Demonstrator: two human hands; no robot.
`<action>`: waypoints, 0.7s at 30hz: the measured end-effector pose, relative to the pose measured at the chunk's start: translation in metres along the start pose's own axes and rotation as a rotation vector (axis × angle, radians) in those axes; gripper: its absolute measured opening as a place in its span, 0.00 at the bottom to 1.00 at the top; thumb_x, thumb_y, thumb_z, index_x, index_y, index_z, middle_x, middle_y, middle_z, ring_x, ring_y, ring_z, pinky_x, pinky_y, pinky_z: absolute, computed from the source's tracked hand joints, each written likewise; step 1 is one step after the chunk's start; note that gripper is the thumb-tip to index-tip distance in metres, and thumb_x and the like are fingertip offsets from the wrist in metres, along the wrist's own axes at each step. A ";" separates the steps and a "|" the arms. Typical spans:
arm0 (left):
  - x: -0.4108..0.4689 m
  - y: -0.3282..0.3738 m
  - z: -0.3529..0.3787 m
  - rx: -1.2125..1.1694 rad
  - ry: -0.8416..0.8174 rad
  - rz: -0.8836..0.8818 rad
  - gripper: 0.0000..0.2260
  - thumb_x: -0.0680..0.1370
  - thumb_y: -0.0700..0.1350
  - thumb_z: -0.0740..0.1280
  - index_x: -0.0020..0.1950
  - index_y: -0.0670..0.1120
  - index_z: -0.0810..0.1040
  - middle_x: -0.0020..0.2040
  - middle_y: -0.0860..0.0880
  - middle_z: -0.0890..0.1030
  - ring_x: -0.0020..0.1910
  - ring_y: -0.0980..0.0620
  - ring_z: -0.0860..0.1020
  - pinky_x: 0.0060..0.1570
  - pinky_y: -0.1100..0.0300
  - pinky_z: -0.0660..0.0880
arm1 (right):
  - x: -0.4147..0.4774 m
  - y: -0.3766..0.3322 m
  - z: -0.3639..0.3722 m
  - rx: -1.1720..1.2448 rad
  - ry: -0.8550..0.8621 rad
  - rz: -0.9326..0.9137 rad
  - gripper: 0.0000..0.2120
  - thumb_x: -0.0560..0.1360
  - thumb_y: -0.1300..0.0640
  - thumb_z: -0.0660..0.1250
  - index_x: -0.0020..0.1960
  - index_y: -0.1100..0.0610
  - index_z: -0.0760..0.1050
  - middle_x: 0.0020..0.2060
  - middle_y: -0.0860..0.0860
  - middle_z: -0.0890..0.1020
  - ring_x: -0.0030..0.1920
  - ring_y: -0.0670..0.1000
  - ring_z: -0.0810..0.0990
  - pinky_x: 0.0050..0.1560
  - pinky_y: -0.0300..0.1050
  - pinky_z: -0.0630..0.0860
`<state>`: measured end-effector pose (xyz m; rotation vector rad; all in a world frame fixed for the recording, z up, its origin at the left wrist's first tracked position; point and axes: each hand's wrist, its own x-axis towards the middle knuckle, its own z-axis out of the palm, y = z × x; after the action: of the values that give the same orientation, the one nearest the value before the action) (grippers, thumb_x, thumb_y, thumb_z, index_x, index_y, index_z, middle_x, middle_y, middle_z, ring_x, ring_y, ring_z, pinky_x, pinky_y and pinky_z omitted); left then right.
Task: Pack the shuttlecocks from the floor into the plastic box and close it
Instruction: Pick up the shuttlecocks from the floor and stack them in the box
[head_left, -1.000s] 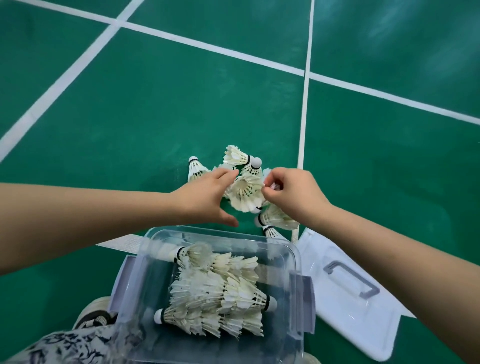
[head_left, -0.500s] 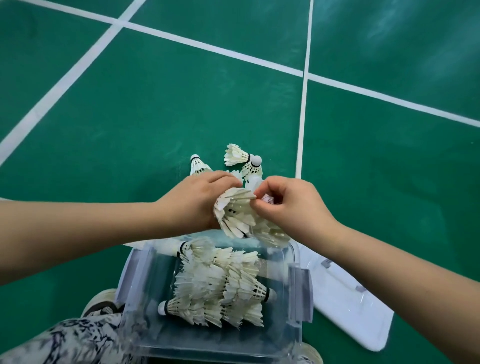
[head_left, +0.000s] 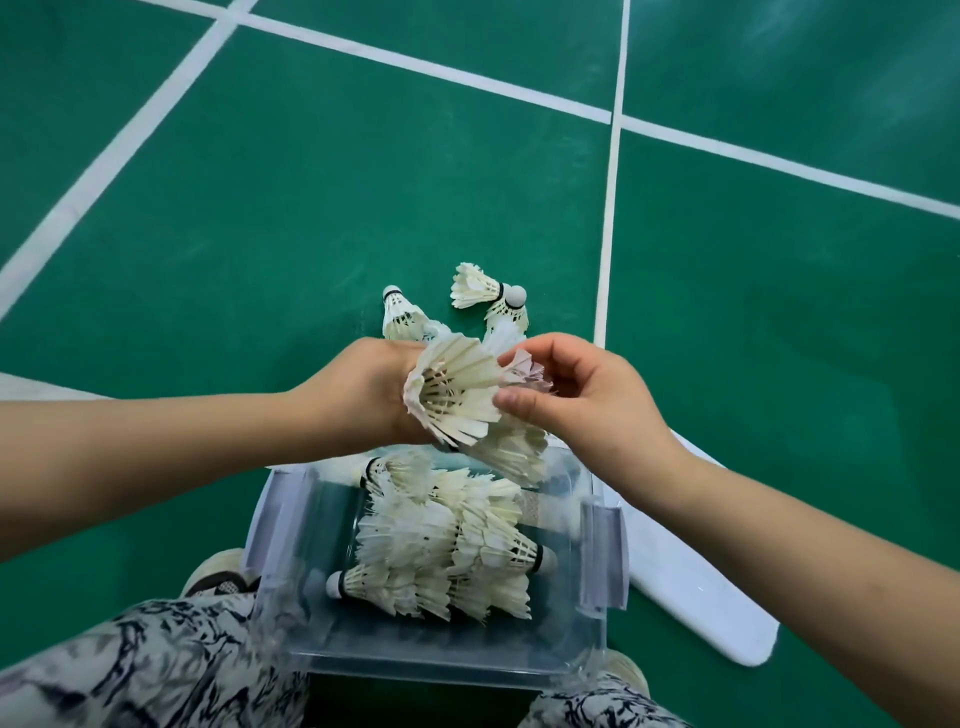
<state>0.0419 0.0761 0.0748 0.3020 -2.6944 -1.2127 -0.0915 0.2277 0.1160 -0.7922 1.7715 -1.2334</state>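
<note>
Now, hands: both raised over the far end of the box, meeting at one bunch of shuttlecocks.
Left hand (head_left: 363, 395): closed round the bunch (head_left: 457, 397) from the left; its fingers are hidden behind the feathers.
Right hand (head_left: 582, 389): thumb and fingers pinch the right edge of the feather skirt, with a small pinkish scrap between the fingertips that I cannot make out.
Bunch: held in the air just above the box's far rim; the top skirt opens toward the camera and a little left, so its long axis runs away from the viewer, cork end hidden. More feathers hang below it, toward the box.
Box (head_left: 597, 551): clear plastic, open, between the person's knees on the floor.
Packed (head_left: 447, 551): rows of shuttlecocks lie flat inside, long axes running left to right, some corks to the left, some to the right.
Lid (head_left: 691, 592): off, flat on the floor, touching or just beside the box's right side.
Loose ones (head_left: 483, 293): about three on the green floor beyond the hands, lying on their sides.
Progress: judged well along; the held bunch, the loose ones and the lid remain.
</note>
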 end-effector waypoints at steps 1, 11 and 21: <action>0.000 -0.003 -0.002 0.056 -0.005 0.019 0.22 0.62 0.58 0.67 0.42 0.41 0.81 0.39 0.45 0.83 0.42 0.56 0.76 0.38 0.79 0.67 | 0.000 0.004 0.001 -0.030 0.004 -0.014 0.13 0.66 0.64 0.75 0.42 0.48 0.77 0.31 0.45 0.77 0.35 0.44 0.75 0.42 0.39 0.77; -0.002 -0.025 -0.019 0.319 0.025 0.093 0.21 0.65 0.56 0.64 0.43 0.39 0.82 0.41 0.42 0.84 0.47 0.52 0.72 0.43 0.64 0.69 | -0.009 0.043 0.002 -0.268 0.124 0.016 0.20 0.68 0.71 0.69 0.36 0.45 0.71 0.36 0.45 0.75 0.37 0.42 0.75 0.42 0.31 0.76; -0.006 -0.044 -0.020 0.344 0.054 -0.028 0.19 0.62 0.52 0.69 0.45 0.39 0.82 0.44 0.41 0.84 0.49 0.54 0.71 0.47 0.62 0.68 | -0.011 0.074 0.048 -0.666 -0.250 -0.209 0.07 0.73 0.66 0.63 0.45 0.57 0.77 0.43 0.44 0.71 0.44 0.44 0.70 0.48 0.38 0.68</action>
<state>0.0575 0.0347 0.0547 0.4106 -2.8502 -0.7291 -0.0475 0.2402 0.0396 -1.4694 1.9306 -0.6088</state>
